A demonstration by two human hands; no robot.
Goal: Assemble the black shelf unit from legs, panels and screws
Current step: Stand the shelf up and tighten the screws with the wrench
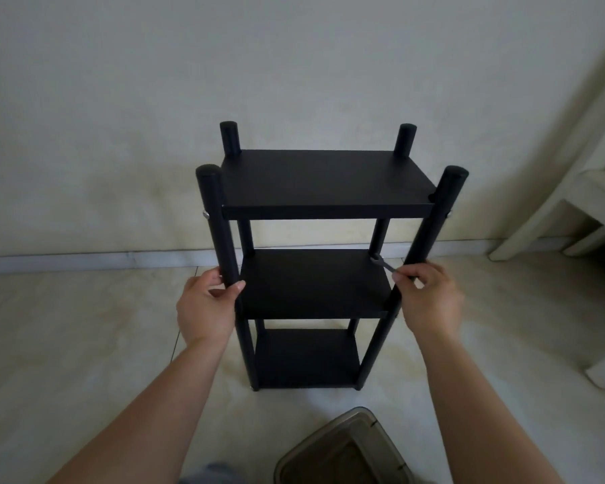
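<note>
The black shelf unit stands upright on the floor with three panels between four round legs. My left hand grips the front left leg just above the middle panel. My right hand pinches a small flat wrench beside the front right leg. The wrench head sits at a silver screw on the back right leg, level with the middle panel. Silver screw heads show on the outer sides of both front legs at the top panel.
A wall and its skirting run close behind the shelf. A white piece of furniture stands at the right. A translucent brown plastic container lies on the tiled floor near my knees, at the bottom middle.
</note>
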